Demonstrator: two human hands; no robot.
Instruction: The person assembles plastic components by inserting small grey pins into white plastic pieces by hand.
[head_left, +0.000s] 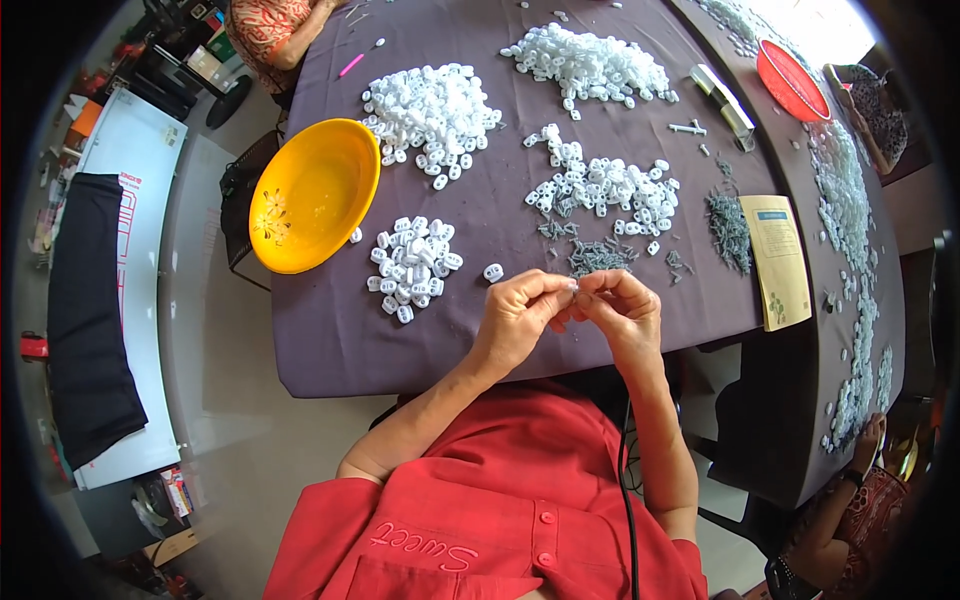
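Close together over the table's near edge, my left hand (522, 312) and my right hand (624, 312) are both pinched. Between their fingertips shows a bit of a small white plastic piece (574, 287), mostly covered by the fingers. Just beyond them lies a pile of small grey screws (598, 257). A single white oval piece with dark holes (493, 272) rests left of my left hand, beside a small heap of similar pieces (413, 262). Past the screws are more loose white pieces (625, 193).
A yellow bowl (330, 190) stands at the table's left edge. Bigger white heaps (432, 115) lie farther back. On the right are a yellow booklet (778, 262), another screw pile (729, 232) and a red basket (792, 80). Other people sit at the far left and right.
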